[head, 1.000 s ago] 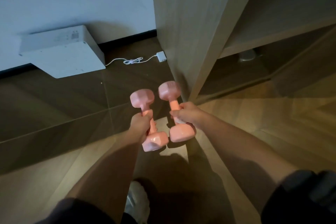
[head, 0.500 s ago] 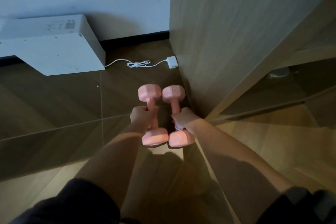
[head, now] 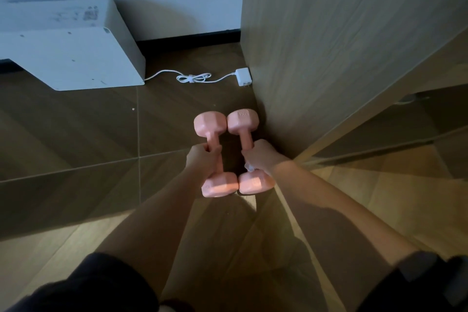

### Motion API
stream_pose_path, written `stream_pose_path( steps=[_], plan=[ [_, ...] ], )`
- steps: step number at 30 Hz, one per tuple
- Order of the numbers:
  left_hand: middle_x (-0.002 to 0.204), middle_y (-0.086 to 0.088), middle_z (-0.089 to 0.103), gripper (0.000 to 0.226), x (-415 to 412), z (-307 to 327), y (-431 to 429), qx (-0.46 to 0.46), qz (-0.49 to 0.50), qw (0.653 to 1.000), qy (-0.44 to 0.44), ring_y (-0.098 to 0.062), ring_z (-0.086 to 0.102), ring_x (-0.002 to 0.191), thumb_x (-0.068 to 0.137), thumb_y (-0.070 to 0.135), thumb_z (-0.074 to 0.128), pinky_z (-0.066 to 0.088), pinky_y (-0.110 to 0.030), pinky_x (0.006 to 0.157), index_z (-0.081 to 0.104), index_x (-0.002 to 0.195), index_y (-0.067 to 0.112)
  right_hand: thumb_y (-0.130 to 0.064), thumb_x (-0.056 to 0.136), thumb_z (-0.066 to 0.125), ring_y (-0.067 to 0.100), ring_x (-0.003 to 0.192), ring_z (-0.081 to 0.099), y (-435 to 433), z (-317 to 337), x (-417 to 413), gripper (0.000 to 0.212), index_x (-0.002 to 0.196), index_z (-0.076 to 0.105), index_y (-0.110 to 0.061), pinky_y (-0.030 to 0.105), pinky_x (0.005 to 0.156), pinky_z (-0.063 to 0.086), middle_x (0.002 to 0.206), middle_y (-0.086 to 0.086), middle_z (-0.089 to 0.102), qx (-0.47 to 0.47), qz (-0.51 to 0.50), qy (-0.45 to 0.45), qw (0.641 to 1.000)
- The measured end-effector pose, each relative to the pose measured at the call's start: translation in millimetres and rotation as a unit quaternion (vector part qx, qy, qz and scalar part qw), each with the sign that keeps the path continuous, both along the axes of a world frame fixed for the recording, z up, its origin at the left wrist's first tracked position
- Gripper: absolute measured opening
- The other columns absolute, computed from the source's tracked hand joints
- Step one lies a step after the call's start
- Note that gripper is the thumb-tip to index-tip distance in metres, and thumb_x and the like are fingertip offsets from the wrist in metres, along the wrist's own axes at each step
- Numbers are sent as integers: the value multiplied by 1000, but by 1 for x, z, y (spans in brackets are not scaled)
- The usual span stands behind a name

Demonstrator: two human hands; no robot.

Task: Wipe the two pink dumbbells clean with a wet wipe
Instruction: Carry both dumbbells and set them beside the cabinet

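— Gripping what, exactly?
— Left hand (head: 202, 159) curls round the handle of the left dumbbell (head: 219, 185). Right hand (head: 262, 157) curls round the right dumbbell (head: 243, 121), with what looks like a wet wipe (head: 249, 167) poking out beneath it.
— Where are they?
— Side by side, heads almost touching, low over the dark floor (head: 76, 147), just beside the wooden panel (head: 329, 58).
— Risks?
— I'd guess a damp handle slipping from the fingers, or a head knocking that panel.

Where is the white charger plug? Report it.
Head view, centre: the white charger plug lies on the floor beside the wooden cabinet, beyond the pink dumbbells.
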State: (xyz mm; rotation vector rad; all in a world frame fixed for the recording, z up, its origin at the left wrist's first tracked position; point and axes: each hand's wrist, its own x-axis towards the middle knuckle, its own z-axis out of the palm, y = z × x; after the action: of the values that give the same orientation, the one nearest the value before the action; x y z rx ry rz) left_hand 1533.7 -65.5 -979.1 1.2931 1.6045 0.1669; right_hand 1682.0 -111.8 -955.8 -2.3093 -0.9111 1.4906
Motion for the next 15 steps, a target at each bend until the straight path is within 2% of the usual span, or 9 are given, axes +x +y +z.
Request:
stream_pose_path(
  steps=[3,4,6,9,12,15],
  plan=[
    [114,-15,65,34,-4,13,-8,40,-106,993,40,-30,61,95,102,30,48,49,-38,79,53,130,10,-27,101,53,31,101,63,-7,16,-10,29,123,54,-8,34,79,49,112,12,64,32,102,-131,986],
    [119,-12,62,41,-7,19,-12,36,-127,991,31,-29,60,97,102,31,48,48,-37,79,44,141,17,-29,101,51,31,100,62,-9,24,-12,29,125,50,-12,37,82,49,113,10,63,48,139,-172,974],
    [124,-9,58,55,-21,29,-23,10,-164,986,-16,-26,59,101,102,33,51,50,-40,85,29,152,28,-27,99,50,30,92,59,-19,38,-12,34,131,41,-21,38,80,49,110,8,61,56,176,-183,965],
    [136,-7,54,71,-39,36,-40,17,-277,961,-17,-22,57,116,88,33,72,51,-36,92,35,149,28,-37,89,57,28,97,60,-45,47,-5,66,146,24,-34,39,86,51,115,4,57,-16,252,-163,954],
    [148,-2,43,84,-39,30,-49,48,-354,930,82,-25,46,133,79,34,81,45,-39,103,34,148,35,-45,89,66,26,105,60,-68,37,-2,70,147,27,-38,37,89,53,127,3,50,-1,358,-258,898],
    [141,-3,48,77,-32,22,-54,77,-361,917,149,-24,51,126,83,33,77,45,-43,103,34,146,38,-40,90,70,24,102,63,-77,25,-5,67,146,34,-37,35,83,53,126,3,52,63,388,-327,859]
  ],
)
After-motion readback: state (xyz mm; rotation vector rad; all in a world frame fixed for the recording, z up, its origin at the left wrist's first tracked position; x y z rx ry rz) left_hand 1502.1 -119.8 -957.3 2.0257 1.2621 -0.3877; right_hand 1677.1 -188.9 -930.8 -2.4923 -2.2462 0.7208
